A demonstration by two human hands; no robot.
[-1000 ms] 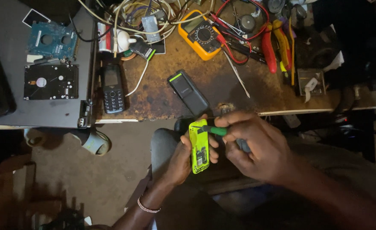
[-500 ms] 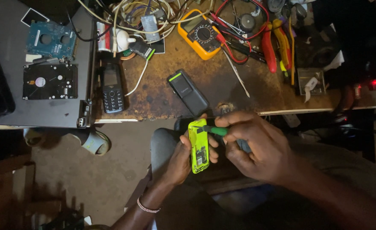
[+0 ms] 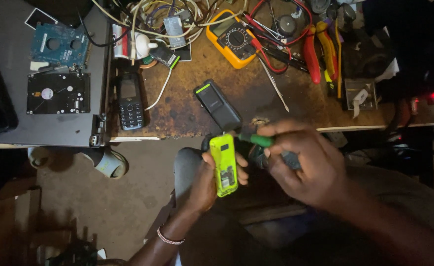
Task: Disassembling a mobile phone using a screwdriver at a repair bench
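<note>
My left hand [image 3: 206, 178] grips a small lime-green phone body [image 3: 224, 164], held upright with its open back facing me, just below the front edge of the bench. My right hand [image 3: 300, 162] holds a green-handled screwdriver [image 3: 257, 140] whose tip meets the upper right side of the phone. A dark grey back cover with a green stripe [image 3: 218, 104] lies on the brown worktop [image 3: 187, 111] just above my hands. A beaded bracelet [image 3: 170, 239] circles my left wrist.
A black keypad phone [image 3: 130, 101] lies left of the cover. Beside it a grey laptop [image 3: 54, 128] carries a hard drive [image 3: 58, 92] and a blue circuit board [image 3: 59, 47]. A yellow multimeter [image 3: 231, 38], red pliers [image 3: 311, 54], tangled wires and a thin metal tool [image 3: 275, 84] crowd the back.
</note>
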